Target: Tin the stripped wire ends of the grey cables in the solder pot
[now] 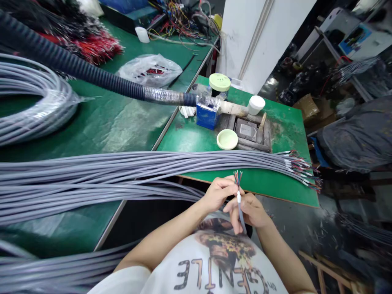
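Note:
In front of my shirt, both hands work at the end of one grey cable (241,218). My left hand (219,192) pinches the fanned-out coloured wires (237,178), whose thin tips point upward. Just below them a white sleeve (239,197) wraps the cable. My right hand (251,210) is closed around the cable under that sleeve, with its fingers partly hidden behind it. Beyond my hands lies a long bundle of grey cables (183,161), its stripped ends (301,169) with white sleeves and coloured wires reaching right.
A soldering pot (246,129) sits on the green bench (284,122), beside a blue box (207,116) joined to a black corrugated hose (101,75). A pale round dish (227,139) and a white cup (256,105) stand nearby. Coiled cable (36,110) lies far left.

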A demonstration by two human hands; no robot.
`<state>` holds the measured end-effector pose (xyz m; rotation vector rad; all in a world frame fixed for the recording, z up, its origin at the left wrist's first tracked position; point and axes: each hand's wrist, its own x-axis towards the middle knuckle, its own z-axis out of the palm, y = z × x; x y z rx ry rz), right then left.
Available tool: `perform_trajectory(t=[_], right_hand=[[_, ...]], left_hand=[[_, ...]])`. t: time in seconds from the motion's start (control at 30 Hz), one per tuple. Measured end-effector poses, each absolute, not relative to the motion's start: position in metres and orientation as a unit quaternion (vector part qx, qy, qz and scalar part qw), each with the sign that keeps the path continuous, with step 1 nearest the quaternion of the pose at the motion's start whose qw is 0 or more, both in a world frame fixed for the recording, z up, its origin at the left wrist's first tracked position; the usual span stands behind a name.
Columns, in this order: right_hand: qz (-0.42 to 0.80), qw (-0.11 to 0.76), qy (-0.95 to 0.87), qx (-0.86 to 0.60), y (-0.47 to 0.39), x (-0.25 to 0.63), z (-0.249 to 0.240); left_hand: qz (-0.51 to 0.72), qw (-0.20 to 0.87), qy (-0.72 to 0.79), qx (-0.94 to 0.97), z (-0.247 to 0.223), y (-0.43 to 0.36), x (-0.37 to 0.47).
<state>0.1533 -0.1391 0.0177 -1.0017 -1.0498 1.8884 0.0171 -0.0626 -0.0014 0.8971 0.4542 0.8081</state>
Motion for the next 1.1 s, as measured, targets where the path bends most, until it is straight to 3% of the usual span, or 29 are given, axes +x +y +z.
perform_trajectory(t=[0.07, 0.23, 0.37, 0.67, 1.1], right_hand=[[0.768, 0.383, -0.368, -0.358, -0.139, 0.149, 0.01], [0.719, 0.467, -0.348, -0.379, -0.138, 0.144, 0.005], [0.704, 0.482, -0.35, -0.386, -0.137, 0.147, 0.007], [0.657, 0.47, -0.394, -0.438, -0.133, 0.148, 0.005], [0.549, 0.383, -0.503, -0.547, -0.124, 0.142, 0.024]], left_hand=[[0.371, 0.802, 0.211, 0.419, -0.001, -0.063, 0.018], [0.416, 0.778, 0.24, 0.404, -0.002, -0.059, 0.019], [0.486, 0.748, 0.267, 0.364, -0.004, -0.055, 0.016], [0.496, 0.662, 0.307, 0.471, 0.026, -0.057, 0.007], [0.442, 0.692, 0.386, 0.42, 0.027, -0.047, 0.005]])
